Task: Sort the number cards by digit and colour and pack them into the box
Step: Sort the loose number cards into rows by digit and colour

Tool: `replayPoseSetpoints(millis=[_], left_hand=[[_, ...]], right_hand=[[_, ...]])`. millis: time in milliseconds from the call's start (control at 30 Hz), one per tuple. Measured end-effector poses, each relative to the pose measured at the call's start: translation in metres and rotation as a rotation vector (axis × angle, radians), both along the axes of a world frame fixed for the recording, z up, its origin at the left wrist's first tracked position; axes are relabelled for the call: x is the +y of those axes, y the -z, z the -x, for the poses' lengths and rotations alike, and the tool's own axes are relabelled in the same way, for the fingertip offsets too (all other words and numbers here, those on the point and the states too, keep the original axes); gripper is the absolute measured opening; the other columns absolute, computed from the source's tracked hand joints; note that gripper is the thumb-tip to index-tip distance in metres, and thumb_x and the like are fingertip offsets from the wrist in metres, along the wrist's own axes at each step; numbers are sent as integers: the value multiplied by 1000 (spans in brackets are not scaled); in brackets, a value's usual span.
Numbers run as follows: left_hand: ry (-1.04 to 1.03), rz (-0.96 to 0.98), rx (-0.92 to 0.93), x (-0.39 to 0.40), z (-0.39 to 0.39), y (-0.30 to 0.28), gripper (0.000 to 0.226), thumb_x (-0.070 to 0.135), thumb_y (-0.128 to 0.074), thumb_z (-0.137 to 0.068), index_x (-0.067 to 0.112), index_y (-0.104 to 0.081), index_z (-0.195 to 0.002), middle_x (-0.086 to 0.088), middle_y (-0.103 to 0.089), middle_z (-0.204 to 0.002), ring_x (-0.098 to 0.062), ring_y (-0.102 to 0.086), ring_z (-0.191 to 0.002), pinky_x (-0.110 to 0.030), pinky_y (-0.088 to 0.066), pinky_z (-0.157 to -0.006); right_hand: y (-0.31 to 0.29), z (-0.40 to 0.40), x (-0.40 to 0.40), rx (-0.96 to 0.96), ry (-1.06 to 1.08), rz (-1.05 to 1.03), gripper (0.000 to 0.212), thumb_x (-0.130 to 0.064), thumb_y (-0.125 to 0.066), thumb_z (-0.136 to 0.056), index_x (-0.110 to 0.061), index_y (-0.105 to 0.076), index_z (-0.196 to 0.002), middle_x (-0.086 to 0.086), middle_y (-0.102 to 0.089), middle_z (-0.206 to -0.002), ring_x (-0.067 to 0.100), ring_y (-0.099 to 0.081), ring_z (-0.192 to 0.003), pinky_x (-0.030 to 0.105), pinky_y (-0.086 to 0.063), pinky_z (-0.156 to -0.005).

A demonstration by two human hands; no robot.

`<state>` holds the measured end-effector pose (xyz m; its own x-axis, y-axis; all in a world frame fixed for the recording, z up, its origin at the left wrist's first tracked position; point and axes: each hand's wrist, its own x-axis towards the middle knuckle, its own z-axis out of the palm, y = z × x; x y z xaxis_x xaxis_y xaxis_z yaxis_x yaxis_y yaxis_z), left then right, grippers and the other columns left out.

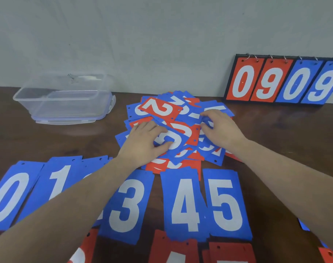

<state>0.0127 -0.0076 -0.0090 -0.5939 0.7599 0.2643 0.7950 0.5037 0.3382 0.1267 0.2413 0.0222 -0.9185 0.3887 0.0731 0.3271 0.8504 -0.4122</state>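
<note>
A loose heap of red and blue number cards [173, 118] lies mid-table, a red 2 [161, 109] on top at the back. My left hand [144, 143] rests on the heap's left side, thumb and fingers pinching a blue card [173, 143] with a white digit. My right hand [220, 128] lies on the heap's right side, fingertips pressing on blue cards. Sorted blue piles sit in a near row: 0 [10, 194], 1 [57, 179], 3 [129, 204], 4 [184, 204], 5 [226, 204]. Red piles [230, 253] show along the bottom edge. The clear plastic box [65, 97] stands open at the back left.
A flip scoreboard [283, 80] reading 0 9 0 9 leans against the wall at the back right. The box's lid [67, 120] lies under it. Bare brown table [275, 133] shows right of the heap. More cards [304, 224] peek from beneath my right forearm.
</note>
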Motion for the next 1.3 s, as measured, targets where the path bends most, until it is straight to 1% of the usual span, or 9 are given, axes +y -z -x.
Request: replayPoseSetpoints(millis=[133,233,433,533,733,967,1100,1233,1300], left_hand=[[-16,79,-33,2,1,0,70,81,-47,-82,38,-53,-138,13,-41,-153,-12,-34,-141,-43,-28,-117],[-36,118,-64,4,3,2,81,86,-42,-79,41,-43,-147,16,-36,-158,-10,-30,-147,-42,-23,-119],[-46,92,-66,3,3,1,77,79,-51,-83,39,-44,-148,17,-41,-155,-11,-34,-145,-41,-23,-119],[-44,78,-66,3,1,-2,73,75,-55,-84,37,-46,-146,13,-49,-150,-14,-41,-140,-39,-26,-116],[-30,13,-69,1,-3,-6,67,67,-64,-83,34,-53,-140,11,-56,-141,-14,-46,-133,-33,-27,-111],[-24,-67,-81,-3,-12,-15,65,61,-69,-83,28,-55,-138,7,-58,-138,-15,-46,-132,-26,-25,-107],[-39,-143,-183,-5,-19,-28,64,47,-75,-84,25,-54,-140,9,-56,-137,-8,-44,-128,-24,-37,-107],[-62,-247,-305,-4,-29,-38,60,41,-75,-86,35,-50,-140,26,-49,-130,5,-44,-119,-5,-34,-92],[-51,-310,-361,-5,-37,-45,58,38,-77,-86,43,-48,-136,38,-46,-124,11,-47,-114,-2,-37,-87]], right_hand=[[3,14,5,-199,-128,-106,54,-50,-37,-105,-33,-32,-157,-8,-25,-166,21,-15,-155,49,-14,-126],[4,11,6,-246,-137,-179,53,-54,-29,-106,-36,-33,-156,-12,-24,-165,18,-13,-155,49,-7,-125],[2,-24,19,-117,-24,-260,41,-54,-42,-101,-29,-64,-125,-8,-60,-136,16,-48,-133,47,-22,-120],[-3,-29,25,-104,48,-230,30,-57,-53,-96,-29,-62,-100,-5,-63,-119,18,-55,-119,44,-37,-110],[-5,-24,22,-164,49,41,70,-63,-59,-90,-30,-41,-150,-4,-43,-156,21,-42,-141,52,-37,-116],[-18,-39,29,-141,212,-11,80,-51,-73,-87,-30,-35,-153,5,-53,-145,26,-49,-130,48,-50,-102],[-26,-57,29,-106,285,229,60,-29,-69,-96,-26,-42,-150,7,-58,-139,20,-61,-99,26,-51,-62],[-30,-84,19,107,322,490,23,-27,-65,-98,-22,-60,-120,-1,-68,-123,17,-67,-103,30,-53,-67],[-33,-99,10,181,327,603,13,-25,-64,-99,-21,-59,-110,-3,-72,-113,9,-69,-88,30,-52,-66]])
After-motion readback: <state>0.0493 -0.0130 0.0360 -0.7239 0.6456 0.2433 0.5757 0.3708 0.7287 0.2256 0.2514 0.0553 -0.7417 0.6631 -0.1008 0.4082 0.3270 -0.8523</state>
